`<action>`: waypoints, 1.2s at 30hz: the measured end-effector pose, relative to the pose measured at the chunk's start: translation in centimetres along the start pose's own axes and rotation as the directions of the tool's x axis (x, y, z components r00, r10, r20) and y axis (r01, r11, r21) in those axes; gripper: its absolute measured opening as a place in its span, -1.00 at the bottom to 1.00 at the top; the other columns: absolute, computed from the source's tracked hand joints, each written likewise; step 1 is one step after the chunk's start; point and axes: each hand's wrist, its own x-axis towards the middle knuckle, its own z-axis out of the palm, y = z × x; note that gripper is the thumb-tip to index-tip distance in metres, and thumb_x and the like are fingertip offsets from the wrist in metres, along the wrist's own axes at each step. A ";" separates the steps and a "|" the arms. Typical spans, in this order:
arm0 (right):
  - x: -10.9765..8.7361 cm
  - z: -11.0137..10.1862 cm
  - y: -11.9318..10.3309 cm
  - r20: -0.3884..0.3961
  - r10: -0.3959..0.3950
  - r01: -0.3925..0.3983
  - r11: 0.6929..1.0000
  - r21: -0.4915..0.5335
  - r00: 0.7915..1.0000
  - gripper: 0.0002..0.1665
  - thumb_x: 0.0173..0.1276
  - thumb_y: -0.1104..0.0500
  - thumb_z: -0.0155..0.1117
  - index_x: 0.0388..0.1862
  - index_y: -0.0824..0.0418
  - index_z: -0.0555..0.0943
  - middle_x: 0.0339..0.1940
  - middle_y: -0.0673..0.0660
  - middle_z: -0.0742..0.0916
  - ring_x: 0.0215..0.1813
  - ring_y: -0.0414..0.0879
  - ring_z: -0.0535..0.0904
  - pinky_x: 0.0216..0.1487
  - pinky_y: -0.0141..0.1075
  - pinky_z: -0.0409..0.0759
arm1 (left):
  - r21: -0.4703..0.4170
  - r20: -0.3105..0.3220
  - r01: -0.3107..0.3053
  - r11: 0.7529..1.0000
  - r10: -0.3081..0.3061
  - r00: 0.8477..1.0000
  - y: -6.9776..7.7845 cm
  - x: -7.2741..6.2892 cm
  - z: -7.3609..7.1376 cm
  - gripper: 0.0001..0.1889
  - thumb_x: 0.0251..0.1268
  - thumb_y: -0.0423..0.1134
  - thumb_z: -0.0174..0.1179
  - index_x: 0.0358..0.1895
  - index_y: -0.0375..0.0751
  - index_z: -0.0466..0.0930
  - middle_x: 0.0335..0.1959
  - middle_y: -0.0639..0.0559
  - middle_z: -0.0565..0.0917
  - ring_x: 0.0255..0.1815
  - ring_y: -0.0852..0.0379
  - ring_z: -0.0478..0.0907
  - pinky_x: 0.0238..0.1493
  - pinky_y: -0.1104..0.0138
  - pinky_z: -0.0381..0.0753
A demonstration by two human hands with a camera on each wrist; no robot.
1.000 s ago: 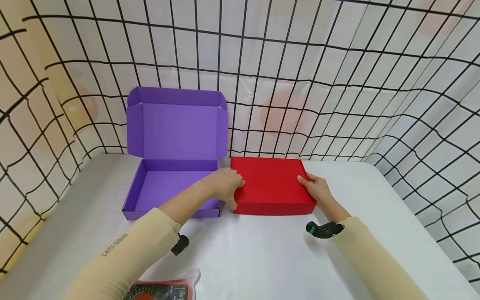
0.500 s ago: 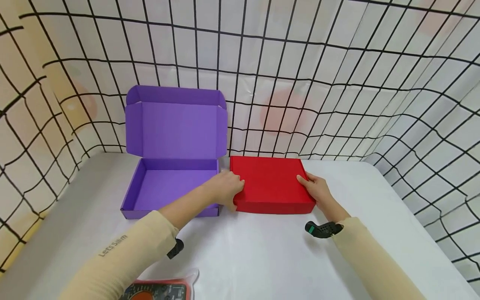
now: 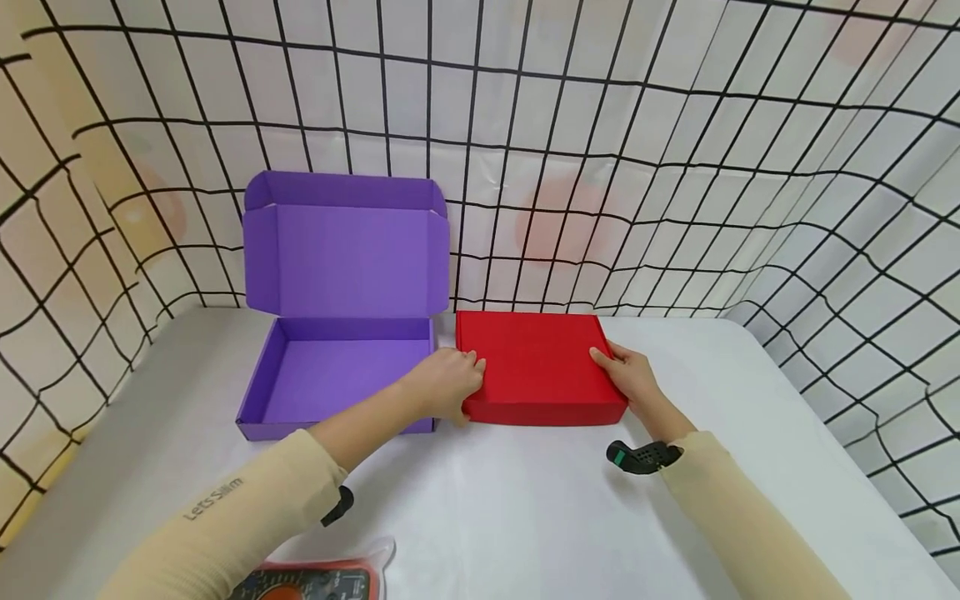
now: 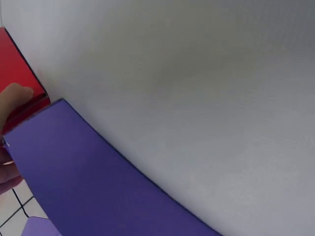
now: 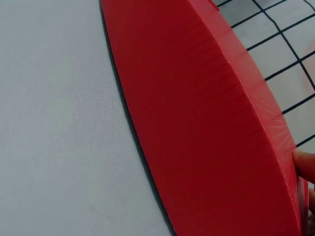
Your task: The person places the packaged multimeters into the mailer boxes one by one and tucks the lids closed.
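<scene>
A closed red cardboard box (image 3: 536, 358) lies flat at the back of the table, right of centre. My left hand (image 3: 444, 383) holds its left side, fingers bent over the top edge and thumb low by the front corner. On the opposite side my right hand (image 3: 636, 382) grips the box, with its thumb on the lid and the other fingers hidden behind the side. The right wrist view shows the box's long red front wall (image 5: 197, 123) and the thumb (image 5: 306, 164) at its top edge. An open purple box (image 3: 352, 262) stands just left, its lid raised.
A multimeter (image 3: 322, 581) in a red-orange case lies at the front edge, partly under the left sleeve. Black wire grid panels (image 3: 555, 158) rise behind and beside the white table (image 3: 517, 500). The left forearm crosses the purple box's front corner.
The whole head view has shifted slightly, so both boxes sit a little further left in it. Both hands keep their hold on the red box, which stays closed.
</scene>
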 end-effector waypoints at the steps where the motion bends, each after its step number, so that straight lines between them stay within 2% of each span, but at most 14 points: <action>1: 0.0 0.1 0.0 0.001 0.005 -0.005 1.000 0.002 1.000 -0.20 0.37 -0.11 0.03 0.46 0.11 0.00 0.42 0.32 0.22 0.18 0.12 0.30 -0.25 -0.44 0.42 | -0.009 -0.002 0.000 1.000 0.000 1.000 0.0 -0.1 0.0 -0.23 -0.12 0.17 0.32 0.15 -0.29 0.47 -0.05 -0.10 0.61 -0.14 0.05 0.58 -0.09 0.29 0.57; 6: 0.2 0.3 0.1 -0.004 0.008 -0.008 1.000 0.005 1.000 -0.20 0.37 -0.11 0.03 0.46 0.11 0.01 0.41 0.31 0.24 0.19 0.12 0.31 -0.23 -0.43 0.43 | -0.023 -0.019 -0.003 1.000 0.003 1.000 0.0 -0.2 0.2 -0.22 -0.11 0.14 0.33 0.17 -0.32 0.45 -0.01 -0.15 0.60 -0.08 0.01 0.58 -0.04 0.28 0.57; 14: 0.1 0.1 0.1 -0.014 -0.002 0.002 1.000 0.004 1.000 -0.21 0.37 -0.10 0.04 0.46 0.13 0.02 0.41 0.33 0.24 0.17 0.12 0.32 -0.25 -0.43 0.41 | 0.052 -0.046 -0.020 0.998 0.023 0.999 0.3 -0.3 0.4 -0.22 -0.10 0.12 0.32 0.17 -0.34 0.44 0.00 -0.15 0.59 -0.01 0.02 0.55 0.04 0.27 0.53; 19: 0.2 0.2 0.0 -0.019 -0.004 0.004 1.000 -0.003 1.000 -0.20 0.37 -0.10 0.04 0.46 0.13 0.03 0.42 0.31 0.23 0.21 0.12 0.29 -0.18 -0.39 0.41 | 0.083 -0.054 -0.018 0.996 0.022 0.998 0.3 -0.3 0.6 -0.22 -0.09 0.14 0.30 0.17 -0.33 0.44 -0.02 -0.14 0.60 -0.05 0.04 0.56 0.02 0.30 0.54; 23: 0.2 0.2 0.2 -0.015 0.009 -0.009 1.000 0.001 1.000 -0.21 0.37 -0.10 0.03 0.46 0.11 0.02 0.42 0.32 0.22 0.21 0.13 0.28 -0.15 -0.36 0.44 | 0.078 -0.027 -0.016 0.997 0.018 0.999 0.5 -0.2 0.4 -0.21 -0.09 0.13 0.31 0.19 -0.33 0.43 0.04 -0.16 0.58 0.03 0.01 0.55 0.07 0.29 0.52; 30: 0.0 0.2 0.4 -0.018 0.012 -0.012 1.000 0.003 1.000 -0.19 0.36 -0.12 0.03 0.46 0.11 0.01 0.41 0.34 0.23 0.18 0.13 0.30 -0.23 -0.41 0.46 | 0.031 0.060 0.022 0.999 -0.024 0.998 1.0 -0.1 -0.2 -0.15 -0.12 0.10 0.36 0.26 -0.32 0.36 0.18 -0.19 0.50 0.19 -0.03 0.45 0.18 0.25 0.43; 36: 0.0 0.2 0.3 -0.011 -0.005 0.005 1.000 -0.008 1.000 -0.19 0.36 -0.12 0.03 0.46 0.12 0.01 0.42 0.33 0.22 0.20 0.13 0.29 -0.19 -0.40 0.45 | 0.023 0.044 0.026 0.999 -0.027 0.999 0.9 0.0 0.0 -0.17 -0.14 0.09 0.38 0.23 -0.29 0.40 0.13 -0.15 0.54 0.14 -0.01 0.50 0.09 0.27 0.51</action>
